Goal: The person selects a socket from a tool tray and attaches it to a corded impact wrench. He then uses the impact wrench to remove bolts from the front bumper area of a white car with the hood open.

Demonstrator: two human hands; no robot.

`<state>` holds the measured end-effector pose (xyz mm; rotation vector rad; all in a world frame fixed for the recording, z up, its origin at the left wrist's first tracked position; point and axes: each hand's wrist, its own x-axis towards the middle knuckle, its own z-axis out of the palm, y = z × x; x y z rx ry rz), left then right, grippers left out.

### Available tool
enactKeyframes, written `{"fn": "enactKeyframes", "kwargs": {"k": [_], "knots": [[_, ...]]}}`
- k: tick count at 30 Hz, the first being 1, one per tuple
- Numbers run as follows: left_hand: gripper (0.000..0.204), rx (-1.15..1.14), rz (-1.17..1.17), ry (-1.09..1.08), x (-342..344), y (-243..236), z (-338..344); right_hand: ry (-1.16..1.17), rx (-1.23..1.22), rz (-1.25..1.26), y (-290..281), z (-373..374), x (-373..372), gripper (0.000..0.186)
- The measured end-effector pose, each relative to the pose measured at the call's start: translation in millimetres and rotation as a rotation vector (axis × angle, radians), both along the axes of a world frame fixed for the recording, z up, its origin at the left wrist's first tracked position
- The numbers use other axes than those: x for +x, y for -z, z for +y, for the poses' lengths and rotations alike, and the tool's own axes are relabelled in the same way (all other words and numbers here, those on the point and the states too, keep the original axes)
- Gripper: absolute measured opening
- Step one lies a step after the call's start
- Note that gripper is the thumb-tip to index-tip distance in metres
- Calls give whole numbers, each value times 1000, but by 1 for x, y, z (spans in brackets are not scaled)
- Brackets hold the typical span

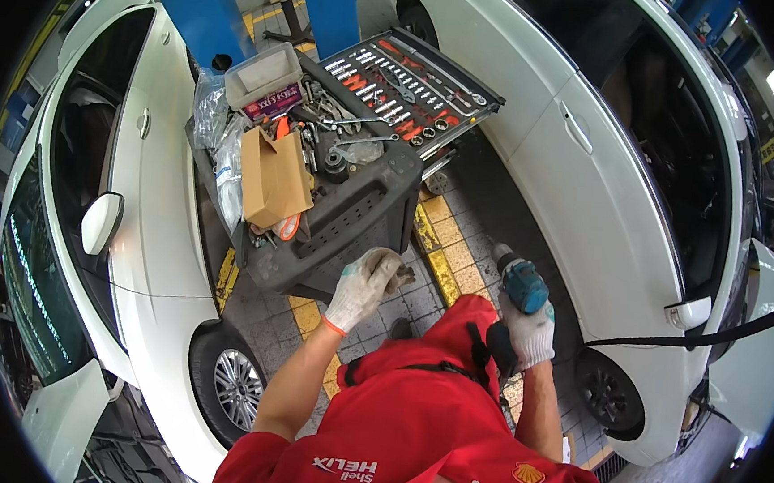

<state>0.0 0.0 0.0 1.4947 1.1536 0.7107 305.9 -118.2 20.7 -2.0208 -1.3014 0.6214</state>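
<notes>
Steady the drill (525, 289), gripped in the right hand (530, 332) near and right of the cart (389, 186), tip (499, 252) clear of the right car (576, 228) and the left hand (361, 289), whose curled fingers (384, 265) may hold something, I cannot tell.

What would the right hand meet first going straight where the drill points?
Likely the tool cart, around its open drawer, though depth is unclear; the drill may pass above or below.
</notes>
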Motion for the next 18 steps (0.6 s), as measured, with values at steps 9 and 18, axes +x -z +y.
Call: {"fn": "enactKeyframes", "kwargs": {"k": [9,18], "knots": [[39,-210,-74,-219,54,20,62,-97,-59,108,-8,193,63,28],[39,132,136,-515,146,-25,218,-320,-81,261,35,380,165,28]]}}
